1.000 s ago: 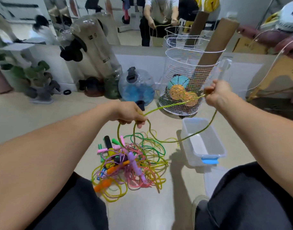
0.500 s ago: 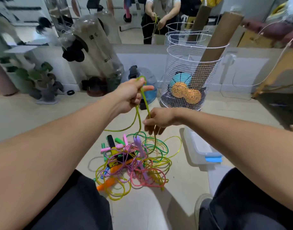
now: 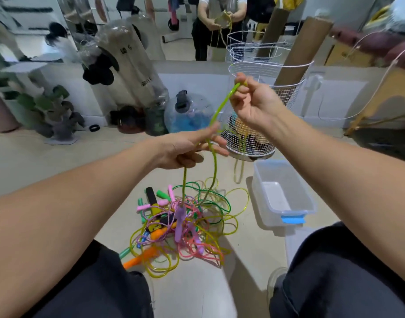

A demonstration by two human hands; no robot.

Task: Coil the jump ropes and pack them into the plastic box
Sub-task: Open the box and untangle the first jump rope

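A tangled pile of coloured jump ropes (image 3: 185, 228) lies on the floor between my knees, with pink, green, orange, black and purple handles. A yellow-green rope (image 3: 214, 171) rises out of the pile. My right hand (image 3: 254, 104) pinches its upper end, raised high in front of the wire basket. My left hand (image 3: 190, 148) is lower, with strands of that rope running down through its fingers to the pile. A clear plastic box (image 3: 307, 196) with a blue latch stands on the floor to the right of the pile, with no rope in it.
A white wire basket (image 3: 261, 143) holding balls and a cardboard tube stands behind the box. A round clear bottle (image 3: 187, 111), big plastic bottles and a plant line the wall at left. A mirror above shows a person holding rope.
My right hand has risen from below the left hand to above it, drawing the yellow-green rope up. My left hand has dropped lower and now holds the strands nearer the pile.
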